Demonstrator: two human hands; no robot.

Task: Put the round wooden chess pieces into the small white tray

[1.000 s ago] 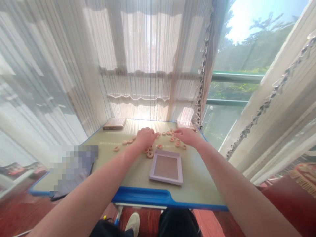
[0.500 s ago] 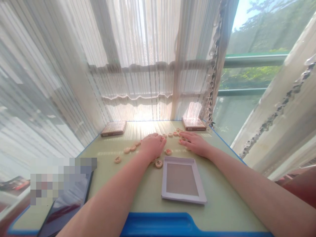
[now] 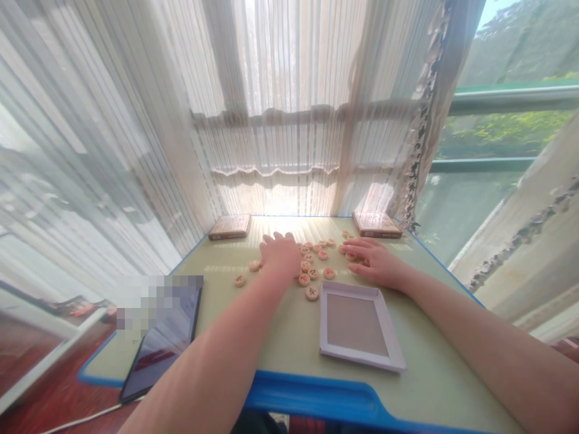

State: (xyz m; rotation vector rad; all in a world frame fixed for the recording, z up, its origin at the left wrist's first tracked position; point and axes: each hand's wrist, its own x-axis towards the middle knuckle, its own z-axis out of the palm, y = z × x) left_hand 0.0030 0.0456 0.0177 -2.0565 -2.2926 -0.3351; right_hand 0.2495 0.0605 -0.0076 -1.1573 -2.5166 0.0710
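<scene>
Several round wooden Chinese chess pieces point(image 3: 312, 293) with red or black characters lie scattered on the pale green table point(image 3: 284, 337). My left hand point(image 3: 279, 252) is over the left part of the group, fingers spread and pointing away from me; it hides some pieces. To the right, my right hand point(image 3: 373, 260) rests with fingers stretched and apart over a few pieces at that end. Just below the group sits an open shallow white box part point(image 3: 330, 355) with a grey-brown bottom.
Two flat reddish-brown boxes stand at the far edge, a left box point(image 3: 230, 226) and a right box point(image 3: 376, 225). A dark tablet point(image 3: 154, 355) with a white cable lies at the left edge. The table has a blue rim point(image 3: 312, 392); sheer curtains point(image 3: 280, 120) hang behind.
My left hand has shifted left from the middle pieces and spread its fingers, uncovering several pieces. My right hand stays over the right-hand pieces. The whole view has swung slightly left.
</scene>
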